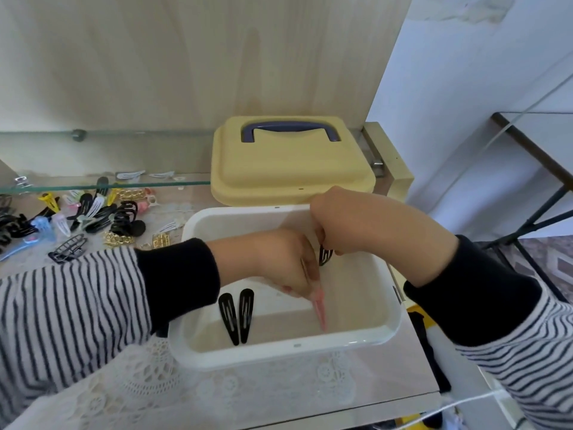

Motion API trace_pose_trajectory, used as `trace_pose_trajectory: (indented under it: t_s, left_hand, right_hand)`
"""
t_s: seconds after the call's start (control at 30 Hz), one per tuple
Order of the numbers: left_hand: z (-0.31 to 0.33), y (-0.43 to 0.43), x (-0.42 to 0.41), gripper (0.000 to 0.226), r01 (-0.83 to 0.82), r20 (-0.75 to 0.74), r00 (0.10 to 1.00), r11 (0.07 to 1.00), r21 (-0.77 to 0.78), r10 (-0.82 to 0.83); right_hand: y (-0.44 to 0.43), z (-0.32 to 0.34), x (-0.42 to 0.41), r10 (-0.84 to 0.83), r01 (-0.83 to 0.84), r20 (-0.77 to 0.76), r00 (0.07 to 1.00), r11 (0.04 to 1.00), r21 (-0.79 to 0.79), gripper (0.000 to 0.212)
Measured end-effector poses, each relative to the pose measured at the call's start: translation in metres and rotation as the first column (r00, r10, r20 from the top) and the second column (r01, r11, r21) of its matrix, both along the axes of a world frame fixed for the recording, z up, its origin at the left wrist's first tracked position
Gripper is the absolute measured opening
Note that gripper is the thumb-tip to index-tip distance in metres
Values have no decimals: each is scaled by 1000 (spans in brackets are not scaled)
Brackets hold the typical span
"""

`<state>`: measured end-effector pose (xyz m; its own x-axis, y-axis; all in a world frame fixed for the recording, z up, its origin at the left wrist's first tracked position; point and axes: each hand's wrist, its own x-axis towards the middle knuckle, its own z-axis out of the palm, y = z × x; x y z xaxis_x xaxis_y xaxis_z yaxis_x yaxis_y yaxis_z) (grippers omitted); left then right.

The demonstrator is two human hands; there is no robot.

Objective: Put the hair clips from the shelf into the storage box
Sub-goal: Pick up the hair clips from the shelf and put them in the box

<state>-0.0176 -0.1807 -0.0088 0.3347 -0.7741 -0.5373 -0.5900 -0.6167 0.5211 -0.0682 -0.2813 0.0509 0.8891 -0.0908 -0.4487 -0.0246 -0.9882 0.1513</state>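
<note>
1. Striped sleeves [62, 305] with black cuffs filled the near corners, both arms reaching over the storage box [393, 321].
2. Inside the box, the left hand [279, 262] pinched a pink hair clip [321, 308]. The clip's tip pointed down toward the box floor; whether it touched could not be told.
3. The right hand [335, 221] was just beside the left, almost touching it. Its fingers were curled round a black clip [325, 256] that hung above the box floor.
4. Two black snap clips [237, 316] lay side by side on the bottom of the white box, near its front-left corner.
5. The box stood open on a lace mat [155, 383] covering the shelf [192, 197].
6. Its yellow lid [291, 169], with a dark handle, lay flat just behind it.
7. Well to the left, a heap of hair clips [93, 212] in black, gold, yellow, pink and clear blue was spread over the shelf, partly under a glass pane [108, 183].
8. By my reckoning the task was at an early stage. Two clips were in the box and two more were in the hands, about to go in. Most of the heap was left to move, and the lid was not yet on.
</note>
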Motion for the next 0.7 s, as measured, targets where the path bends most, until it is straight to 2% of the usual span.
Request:
trace_pose_trajectory:
  t_s: [0.13,0.23,0.33,0.47,0.53,0.7]
  left_hand:
    - [11,14,1,39,66,158,984,992,105,-82]
    - [20,31,3,41,56,332,940,994,90,-83]
    - [26,51,5,38,95,543,837,995,-30,-64]
    - [25,72,9,31,161,682,731,964,-212,27]
    - [22,82,13,24,215,725,683,923,-320,93]
    - [22,93,20,18,233,723,640,831,-506,261]
  right_hand:
    - [-2,-3,-1,-33,32,8,999,999,39,18]
    - [-4,-4,1,-20,21,-28,999,999,45,16]
    - [-3,-1,1,-8,13,-55,998,995,96,17]
    - [5,6,0,-32,47,-63,998,967,252,20]
    - [11,3,0,-18,43,-86,996,954,298,21]
    - [21,-12,7,7,84,-202,979,896,436,17]
